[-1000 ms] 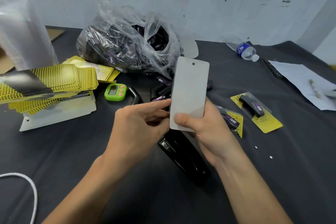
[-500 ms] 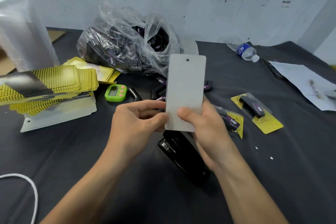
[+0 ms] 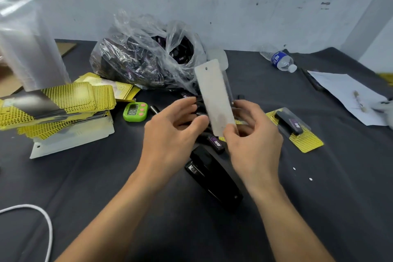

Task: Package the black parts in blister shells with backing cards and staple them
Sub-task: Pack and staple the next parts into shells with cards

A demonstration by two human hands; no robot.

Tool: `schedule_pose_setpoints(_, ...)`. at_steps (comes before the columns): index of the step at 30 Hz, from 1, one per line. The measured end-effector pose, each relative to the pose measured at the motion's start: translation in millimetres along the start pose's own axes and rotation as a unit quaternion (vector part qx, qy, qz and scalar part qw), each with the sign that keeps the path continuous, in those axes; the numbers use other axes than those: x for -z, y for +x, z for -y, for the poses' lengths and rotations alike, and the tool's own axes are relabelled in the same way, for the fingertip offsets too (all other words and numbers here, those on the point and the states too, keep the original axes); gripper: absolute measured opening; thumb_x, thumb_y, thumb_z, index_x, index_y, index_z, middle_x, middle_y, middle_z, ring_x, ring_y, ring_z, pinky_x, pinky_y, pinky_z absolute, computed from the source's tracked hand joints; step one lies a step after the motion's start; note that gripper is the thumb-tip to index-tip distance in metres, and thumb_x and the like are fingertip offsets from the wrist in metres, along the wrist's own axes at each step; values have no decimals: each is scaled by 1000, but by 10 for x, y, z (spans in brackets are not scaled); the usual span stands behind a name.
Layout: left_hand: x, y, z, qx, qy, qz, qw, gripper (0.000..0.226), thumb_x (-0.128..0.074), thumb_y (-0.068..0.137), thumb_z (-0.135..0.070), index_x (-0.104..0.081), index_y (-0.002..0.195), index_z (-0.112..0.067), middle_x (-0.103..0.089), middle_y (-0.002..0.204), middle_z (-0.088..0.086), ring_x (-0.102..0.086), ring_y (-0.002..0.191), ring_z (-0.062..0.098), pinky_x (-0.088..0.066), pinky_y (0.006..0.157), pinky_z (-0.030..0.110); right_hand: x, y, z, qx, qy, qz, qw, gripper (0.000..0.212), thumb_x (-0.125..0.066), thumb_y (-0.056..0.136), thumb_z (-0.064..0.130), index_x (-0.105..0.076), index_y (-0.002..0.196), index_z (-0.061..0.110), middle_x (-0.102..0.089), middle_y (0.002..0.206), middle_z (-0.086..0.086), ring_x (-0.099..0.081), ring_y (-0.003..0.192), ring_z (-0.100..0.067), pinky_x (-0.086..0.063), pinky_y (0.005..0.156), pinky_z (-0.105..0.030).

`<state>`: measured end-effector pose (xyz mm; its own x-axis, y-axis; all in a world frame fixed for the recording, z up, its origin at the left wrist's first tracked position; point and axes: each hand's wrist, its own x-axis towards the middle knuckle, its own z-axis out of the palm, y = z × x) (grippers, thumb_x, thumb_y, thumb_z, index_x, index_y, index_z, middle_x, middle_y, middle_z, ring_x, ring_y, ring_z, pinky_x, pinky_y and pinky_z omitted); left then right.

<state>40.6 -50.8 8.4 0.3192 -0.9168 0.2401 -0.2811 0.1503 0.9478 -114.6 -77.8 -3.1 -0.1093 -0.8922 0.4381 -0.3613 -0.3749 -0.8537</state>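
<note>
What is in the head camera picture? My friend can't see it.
A person's right hand pinches the bottom of a grey backing card above a dark table, the left hand open beside it. A black stapler lies beneath the hands; behind are a clear bag of black parts, a stack of yellow cards and a green timer.

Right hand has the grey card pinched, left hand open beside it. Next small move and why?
Probably close the left hand on the left edge of the backing card. Only the right hand pinches it, at its lower end, and it stands tilted in the air. Held in both hands, it could be fed squarely to the stapler lying just below.
</note>
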Motion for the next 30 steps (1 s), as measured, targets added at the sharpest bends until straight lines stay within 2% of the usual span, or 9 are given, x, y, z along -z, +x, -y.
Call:
schedule_pose_setpoints(3,-250,79,-195,70,-133,98,984,50,-76,76,-43,-67,123,-30,-77,113,-8,-73,107,13,-60,92,39,35,-68,20,91,-130,34,987,55,-85,78,22,-63,126,41,-74,107,21,-69,94,5,-53,85,-16)
schedule_pose_setpoints(6,-406,235,-241,130,-150,10,980,20,-71,86,-13,-71,106,-18,-79,101,9,-75,95,31,-60,90,57,227,-27,-7,57,-94,103,989,41,-77,82,38,-67,121,44,-70,113,32,-66,99,8,-48,85,-8)
schedule_pose_setpoints(8,-421,363,-178,209,-199,13,957,20,-63,93,-1,-70,110,-9,-77,108,19,-76,95,37,-63,83,55,508,171,-199,4,-136,21,990,9,-67,86,38,-73,93,40,-72,94,27,-68,86,0,-47,73,-10)
schedule_pose_setpoints(10,-411,459,-112,253,-224,43,940,19,-61,95,0,-69,109,-9,-77,109,19,-78,89,33,-65,70,42,847,482,-489,-92,-299,-33,949,15,-59,89,35,-68,77,34,-74,85,9,-62,74,-19,-45,64,-30)
schedule_pose_setpoints(14,-496,522,-31,279,-188,109,935,19,-61,95,0,-71,107,-10,-79,103,14,-76,80,23,-64,62,34,1062,902,-998,-248,-465,138,838,30,-55,97,27,-71,118,13,-69,120,-17,-57,90,-37,-47,76,-36)
schedule_pose_setpoints(18,-539,568,-78,274,-145,186,932,24,-57,97,5,-71,112,-8,-78,109,16,-76,101,31,-64,83,47,959,1049,-1071,-208,-390,220,869,68,-51,96,10,-35,160,24,-49,156,-10,-50,136,-36,-44,103,-37)
schedule_pose_setpoints(23,-564,625,-150,258,-120,223,932,33,-54,95,12,-67,123,-1,-77,114,17,-74,108,33,-59,95,52,770,815,-720,-139,-185,86,969,41,-64,90,24,-64,129,38,-73,119,14,-68,111,-7,-51,95,-30)
schedule_pose_setpoints(27,-729,614,-204,228,-124,237,936,33,-56,95,12,-65,124,1,-74,119,20,-68,117,39,-51,106,57,577,463,-321,-88,-80,197,973,93,-79,62,53,-37,144,62,-65,122,33,-62,103,17,-49,86,-16)
schedule_pose_setpoints(30,-798,581,-247,155,-69,305,937,31,-66,92,7,-66,122,-1,-75,116,20,-71,113,35,-53,105,52,515,374,-349,-59,-123,163,977,108,-87,61,43,-29,151,55,-67,126,22,-64,110,-3,-48,87,-23)
